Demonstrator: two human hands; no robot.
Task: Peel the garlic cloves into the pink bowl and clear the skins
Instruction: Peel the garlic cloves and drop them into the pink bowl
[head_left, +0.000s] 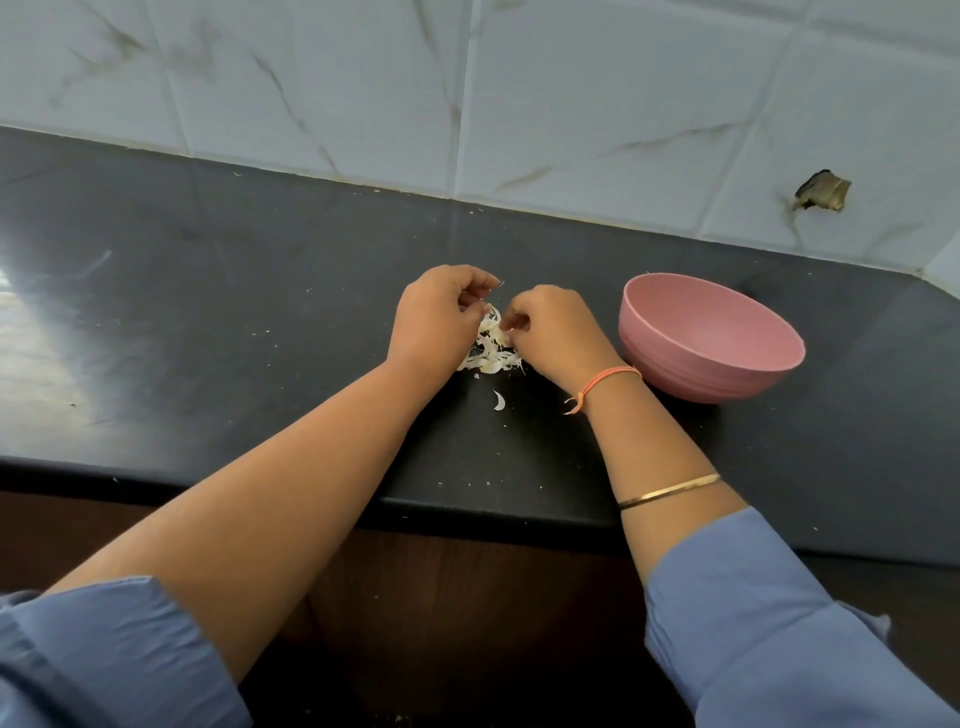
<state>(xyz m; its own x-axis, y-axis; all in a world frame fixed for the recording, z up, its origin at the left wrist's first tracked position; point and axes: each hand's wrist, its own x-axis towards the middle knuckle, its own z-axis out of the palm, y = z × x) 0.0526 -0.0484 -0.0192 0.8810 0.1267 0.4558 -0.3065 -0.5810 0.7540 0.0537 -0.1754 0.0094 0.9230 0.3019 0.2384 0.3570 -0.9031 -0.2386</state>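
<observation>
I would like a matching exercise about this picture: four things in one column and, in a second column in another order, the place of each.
Things:
1. pink bowl
2. pile of garlic skins
3. orange thread
4. gold bangle

Places:
A. on the right forearm, near the blue sleeve
B. on the counter, between the left hand and the right hand
C. on the counter, to the right of the right hand
D. round the right wrist

Pairs: 1-C, 2-B, 3-D, 4-A

Likely home kitchen, dark countertop (208, 291), tiled backsplash (571, 93)
</observation>
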